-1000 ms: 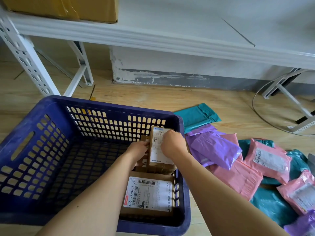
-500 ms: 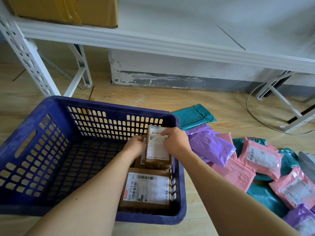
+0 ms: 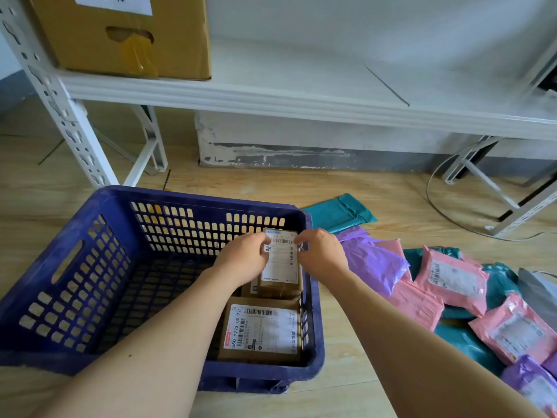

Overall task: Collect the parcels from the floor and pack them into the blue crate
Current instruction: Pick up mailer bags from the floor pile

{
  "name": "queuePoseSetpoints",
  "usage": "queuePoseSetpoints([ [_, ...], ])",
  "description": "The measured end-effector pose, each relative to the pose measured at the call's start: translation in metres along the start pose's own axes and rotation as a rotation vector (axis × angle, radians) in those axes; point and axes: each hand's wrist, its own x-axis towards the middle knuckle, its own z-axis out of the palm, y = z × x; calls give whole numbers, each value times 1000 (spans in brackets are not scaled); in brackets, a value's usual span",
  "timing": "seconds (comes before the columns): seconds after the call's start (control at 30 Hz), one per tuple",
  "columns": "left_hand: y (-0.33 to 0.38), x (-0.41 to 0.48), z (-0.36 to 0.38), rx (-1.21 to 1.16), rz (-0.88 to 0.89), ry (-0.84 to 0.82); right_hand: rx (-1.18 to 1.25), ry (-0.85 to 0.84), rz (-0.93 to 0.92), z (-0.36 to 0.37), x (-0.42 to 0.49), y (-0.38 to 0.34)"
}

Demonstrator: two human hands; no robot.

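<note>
Left hand (image 3: 245,260) and right hand (image 3: 321,254) pinch a small brown parcel (image 3: 281,263) inside the blue crate (image 3: 90,267).

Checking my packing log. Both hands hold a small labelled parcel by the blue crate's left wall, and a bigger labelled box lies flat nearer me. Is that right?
Wrong wall. In the head view the left hand and right hand hold the small labelled parcel by the right wall of the blue crate, not the left. The bigger labelled box does lie flat nearer you.
</note>
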Motion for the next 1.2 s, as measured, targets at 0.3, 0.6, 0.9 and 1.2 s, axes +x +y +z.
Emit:
queuePoseSetpoints([
  [0.3,48,-14,3,59,181,-9,15,48,52,-25,-26,26],
  [0.6,85,-18,20,119,276,-41,66,144,149,-57,-41,77],
  [0.9,120,-5,52,159,388,-73,185,280,245,-83,-42,149],
  [1.2,152,26,121,227,422,-196,253,258,505,-53,-38,234],
])
